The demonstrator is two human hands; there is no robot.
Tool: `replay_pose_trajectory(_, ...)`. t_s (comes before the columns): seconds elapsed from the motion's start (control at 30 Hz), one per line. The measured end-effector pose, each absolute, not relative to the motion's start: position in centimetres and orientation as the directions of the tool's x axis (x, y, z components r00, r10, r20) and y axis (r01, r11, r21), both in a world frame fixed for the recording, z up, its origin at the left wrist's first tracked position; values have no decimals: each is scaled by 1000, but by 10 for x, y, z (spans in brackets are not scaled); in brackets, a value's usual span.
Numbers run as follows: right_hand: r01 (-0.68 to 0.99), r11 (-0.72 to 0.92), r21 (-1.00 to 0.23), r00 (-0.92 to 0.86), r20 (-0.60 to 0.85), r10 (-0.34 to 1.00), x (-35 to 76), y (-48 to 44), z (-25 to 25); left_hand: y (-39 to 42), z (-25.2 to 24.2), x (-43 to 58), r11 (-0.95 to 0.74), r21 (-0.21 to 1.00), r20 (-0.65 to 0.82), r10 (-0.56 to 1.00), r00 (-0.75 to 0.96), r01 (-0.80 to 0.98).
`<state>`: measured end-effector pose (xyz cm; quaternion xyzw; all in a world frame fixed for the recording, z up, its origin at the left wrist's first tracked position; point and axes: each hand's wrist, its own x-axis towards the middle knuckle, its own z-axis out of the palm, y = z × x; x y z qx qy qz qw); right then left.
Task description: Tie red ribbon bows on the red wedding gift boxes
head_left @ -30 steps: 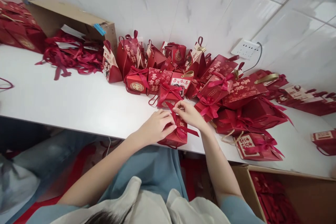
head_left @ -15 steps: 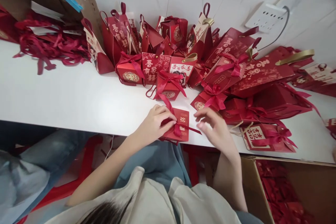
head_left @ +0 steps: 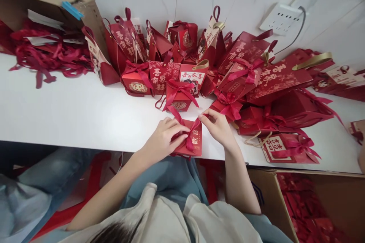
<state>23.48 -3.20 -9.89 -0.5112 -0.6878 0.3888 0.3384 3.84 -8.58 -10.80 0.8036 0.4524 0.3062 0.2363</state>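
A small red gift box (head_left: 195, 142) with gold characters lies at the near edge of the white table (head_left: 71, 114). A dark red ribbon (head_left: 189, 133) crosses over it. My left hand (head_left: 162, 138) presses on the box's left side, fingers pinched on the ribbon at the knot. My right hand (head_left: 218, 127) is at the box's upper right corner, its fingertips pinched on a ribbon end (head_left: 199, 119). Finished ribboned boxes (head_left: 178, 97) stand just behind.
Many red gift boxes and bags (head_left: 245, 76) crowd the back and right of the table. A cardboard box (head_left: 54, 5) spills loose red ribbons (head_left: 48, 57) at far left. A power strip (head_left: 281, 19) hangs on the wall. An open carton (head_left: 313, 205) stands lower right.
My right hand lifted off the ribbon, then came back and pinched a ribbon end at the box's upper right. The left hand stayed on the box. The view shifted slightly.
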Motion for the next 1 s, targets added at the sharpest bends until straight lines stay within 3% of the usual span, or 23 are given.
replay_pose_trajectory(0.43, 362, -25, -932, -117, -72, 991, 222, -9, -116, -86, -109, 41, -520, 594, 315, 852, 418, 613)
replay_pose_trajectory(0.57, 503, 172, -847, 47, 225, 973, 230, -30, -102, -87, -108, 42, -506, 597, 304, 861, 409, 623)
replay_pose_trajectory(0.63, 605, 222, -764, 31, 302, 953, 234, -54, -91, -87, -107, 42, -501, 597, 299, 864, 405, 626)
replay_pose_trajectory(0.8, 705, 175, -687, -217, 26, 976, 227, -107, -82, -86, -105, 41, -493, 620, 273, 865, 422, 610)
replay_pose_trajectory(1.0, 641, 188, -744, -228, 49, 972, 223, -105, -94, -86, -103, 37, -467, 666, 241, 873, 424, 582)
